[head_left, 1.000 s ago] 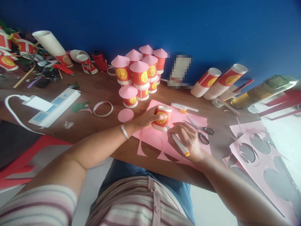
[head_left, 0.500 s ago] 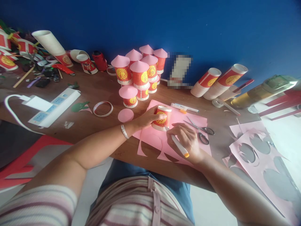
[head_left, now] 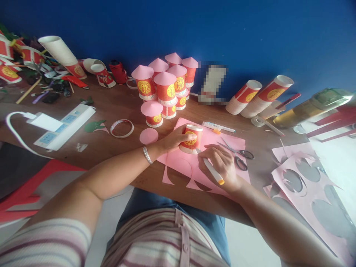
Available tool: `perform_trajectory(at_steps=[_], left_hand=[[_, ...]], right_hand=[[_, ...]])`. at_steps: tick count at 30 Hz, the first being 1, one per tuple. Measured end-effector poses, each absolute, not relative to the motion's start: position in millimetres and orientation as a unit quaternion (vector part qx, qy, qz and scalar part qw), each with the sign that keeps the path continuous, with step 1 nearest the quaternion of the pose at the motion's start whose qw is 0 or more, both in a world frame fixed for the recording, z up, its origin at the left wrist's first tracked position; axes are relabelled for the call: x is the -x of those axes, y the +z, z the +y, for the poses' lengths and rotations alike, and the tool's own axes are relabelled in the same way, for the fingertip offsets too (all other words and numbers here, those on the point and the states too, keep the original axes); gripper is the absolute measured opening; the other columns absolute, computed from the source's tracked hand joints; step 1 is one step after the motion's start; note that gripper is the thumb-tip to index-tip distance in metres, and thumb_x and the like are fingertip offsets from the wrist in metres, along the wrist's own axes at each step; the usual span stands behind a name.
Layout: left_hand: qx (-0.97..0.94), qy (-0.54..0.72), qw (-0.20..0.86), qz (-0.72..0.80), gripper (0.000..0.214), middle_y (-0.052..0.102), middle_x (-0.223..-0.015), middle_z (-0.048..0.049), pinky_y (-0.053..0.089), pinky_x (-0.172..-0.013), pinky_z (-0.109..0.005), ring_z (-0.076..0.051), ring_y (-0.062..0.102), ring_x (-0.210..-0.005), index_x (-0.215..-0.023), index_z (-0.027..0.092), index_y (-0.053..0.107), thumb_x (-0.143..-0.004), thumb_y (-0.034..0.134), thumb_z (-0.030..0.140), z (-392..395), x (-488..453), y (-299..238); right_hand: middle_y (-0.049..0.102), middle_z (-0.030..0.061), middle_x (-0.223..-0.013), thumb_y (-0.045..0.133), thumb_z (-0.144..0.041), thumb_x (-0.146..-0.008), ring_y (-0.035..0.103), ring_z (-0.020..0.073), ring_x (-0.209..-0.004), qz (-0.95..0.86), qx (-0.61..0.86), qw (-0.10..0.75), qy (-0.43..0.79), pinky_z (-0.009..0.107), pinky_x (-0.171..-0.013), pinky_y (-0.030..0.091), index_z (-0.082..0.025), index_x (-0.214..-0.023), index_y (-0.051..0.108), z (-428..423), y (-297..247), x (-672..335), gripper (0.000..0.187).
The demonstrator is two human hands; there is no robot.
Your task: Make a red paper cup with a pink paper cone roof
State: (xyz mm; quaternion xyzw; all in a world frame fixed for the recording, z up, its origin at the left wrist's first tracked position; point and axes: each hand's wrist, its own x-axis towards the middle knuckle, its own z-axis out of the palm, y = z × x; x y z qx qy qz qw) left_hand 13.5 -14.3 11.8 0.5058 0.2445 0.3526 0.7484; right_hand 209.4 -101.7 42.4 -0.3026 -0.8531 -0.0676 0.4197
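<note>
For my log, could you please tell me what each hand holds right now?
Left hand: gripping the red paper cup.
Right hand: closed on the white marker with an orange end.

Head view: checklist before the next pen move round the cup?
1. Left hand grips the red cup, and the cup stands on the pink sheet: ok.
2. Right hand has its fingers closed on the pen, tip at the cup's base: ok.
3. Sheet flat under the cup: ok.
4. Scissors clear of the right hand: not ok, they lie open on the sheet right beside it.
5. Line drawn so far: cannot tell, the hand covers it.
</note>
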Motion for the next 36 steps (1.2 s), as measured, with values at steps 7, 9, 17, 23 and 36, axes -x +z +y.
perform_trajectory(at_steps=[7, 9, 17, 23, 36], left_hand=[[-0.512, 0.348, 0.746, 0.246, 0.035, 0.068, -0.089, -0.0047, 0.051, -0.073, -0.026, -0.014, 0.062, -0.079, -0.098, 0.013, 0.065, -0.079, 0.081, 0.037, -16.2, -14.2, 18.2], [-0.513, 0.346, 0.745, 0.247, 0.033, 0.068, -0.087, -0.0046, 0.05, -0.072, -0.026, -0.014, 0.061, -0.079, -0.096, 0.013, 0.065, -0.079, 0.08, 0.037, -16.8, -14.4, 20.4], [-0.506, 0.348, 0.751, 0.242, 0.034, 0.067, -0.088, -0.0034, 0.051, -0.072, -0.025, -0.013, 0.061, -0.078, -0.099, 0.013, 0.065, -0.08, 0.081, 0.037, -15.1, -13.5, 15.2], [-0.491, 0.358, 0.755, 0.248, 0.038, 0.07, -0.092, -0.0055, 0.052, -0.072, -0.025, -0.015, 0.064, -0.081, -0.104, 0.013, 0.065, -0.078, 0.082, 0.035, -14.9, -14.4, 12.9], [-0.498, 0.365, 0.743, 0.259, 0.04, 0.072, -0.101, -0.009, 0.056, -0.081, -0.031, -0.02, 0.068, -0.091, -0.109, 0.014, 0.068, -0.079, 0.081, 0.036, -13.8, -16.2, 11.6]], right_hand=[[0.058, -0.006, -0.067, 0.059, 0.002, -0.087, 0.055, 0.0128, -0.056, -0.845, 0.314, 0.425, -0.082, 0.033, -0.073, 0.06, -0.026, -0.09, 0.054, -101.6, 40.5, -209.3, 0.029], [0.057, -0.006, -0.067, 0.059, 0.003, -0.086, 0.054, 0.0125, -0.056, -0.844, 0.314, 0.426, -0.082, 0.033, -0.074, 0.06, -0.025, -0.09, 0.053, -101.6, 40.5, -208.9, 0.029], [0.059, -0.0062, -0.067, 0.059, 0.002, -0.086, 0.061, 0.014, -0.059, -0.847, 0.31, 0.422, -0.097, 0.032, -0.074, 0.06, -0.025, -0.089, 0.054, -101.8, 42.5, -208.8, 0.028], [0.058, -0.006, -0.066, 0.06, 0.002, -0.085, 0.059, 0.0139, -0.059, -0.852, 0.309, 0.414, -0.082, 0.032, -0.075, 0.06, -0.024, -0.088, 0.055, -104.0, 44.6, -207.1, 0.027], [0.057, -0.0065, -0.067, 0.059, 0.0, -0.09, 0.056, 0.0119, -0.059, -0.855, 0.305, 0.415, -0.062, 0.032, -0.079, 0.062, -0.024, -0.09, 0.054, -105.3, 41.5, -206.9, 0.024]])
